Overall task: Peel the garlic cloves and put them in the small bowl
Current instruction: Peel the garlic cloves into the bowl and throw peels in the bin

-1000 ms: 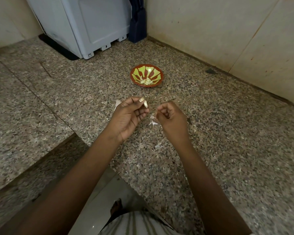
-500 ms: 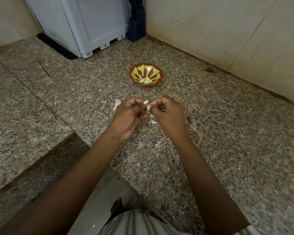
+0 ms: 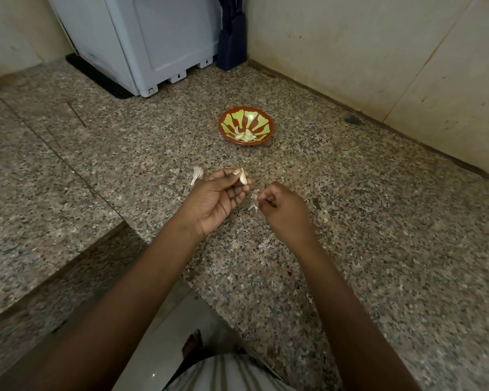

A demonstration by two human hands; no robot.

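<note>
Garlic clove (image 3: 243,176) pinched at the fingertips of the left hand (image 3: 219,197), looking pale and mostly bare, raised just above the surface (image 3: 378,221) and tilted up, probably so the last bits of skin can be seen and picked at. Right hand (image 3: 284,208) sits just beside it, apart from the clove, fingers curled in tight like a loose fist; maybe pinching a flake of skin between thumb and fingers, but can't tell for sure. Little white scraps of peel (image 3: 253,203) lying on the stone right between and under both hands, plus a bigger papery husk (image 3: 196,174) on the surface just left of the left hand. Looks like peel gets dropped wherever, kept out of the bowl.

Small bowl (image 3: 246,128), red with green petal pattern, parked farther out toward the far corner of the surface, near the wall, well apart from the hands. Already a small heap of peeled cloves (image 3: 245,136) inside at the near side. Makes sense placement-wise: close enough to reach forward and drop, far enough that skins don't land in it.

Guessing the clove is nearly done, so next up probably a final check and a reach over to the bowl.
</note>
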